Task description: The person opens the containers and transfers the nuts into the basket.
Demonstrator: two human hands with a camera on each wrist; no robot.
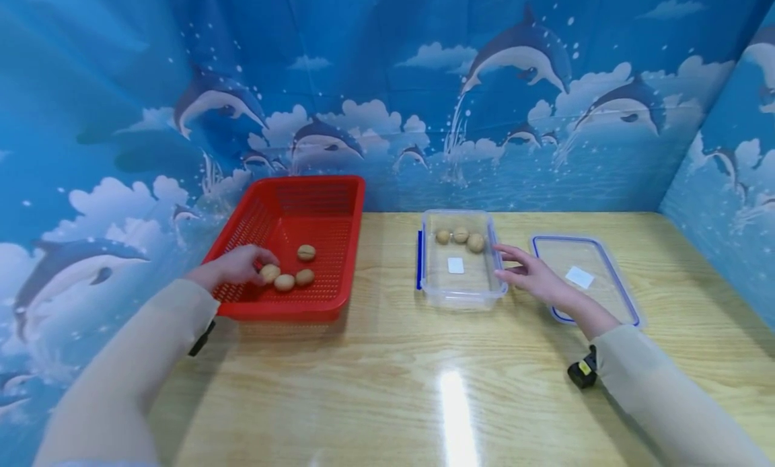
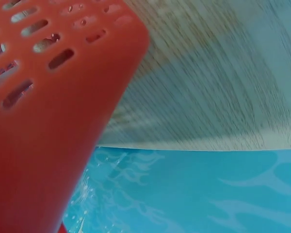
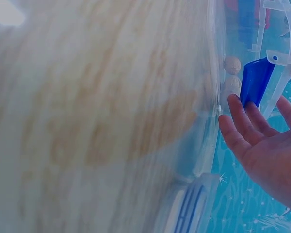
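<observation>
Left arm stretched forward in a beige sleeve [image 1: 151, 346], wrist over the near-left rim of the red perforated plastic basket [image 1: 278, 311], which sits left of the clear rectangular plastic box [image 1: 463, 295]. Left hand [image 1: 237, 264] dips in knuckles up, fingers curled narrow, pinching a tan ridged walnut [image 1: 270, 274]. Three more round, rough-shelled walnuts [image 1: 305, 277] lie on the basket's slotted floor, one a bit apart from the rest.

Right arm also reaches forward, right of the box, in a matching sleeve [image 1: 666, 386]. Right hand [image 1: 533, 277] at the box's right wall, fingers fairly wide, loosely bent, gripping nothing; fingertips at a glossy blue latch [image 3: 257, 82], exact contact hard to tell.

Inside the box, toward its far end: three walnuts [image 1: 461, 235] in a row, plus a white label [image 1: 455, 265] nearer. Clear lid [image 1: 596, 299] with blue seal lies flat right of the box, partly behind the right hand. Light wood-grain counter [image 1: 375, 386] under the box, shiny; dolphin-print backdrop [image 1: 375, 63], slightly creased, behind it.
</observation>
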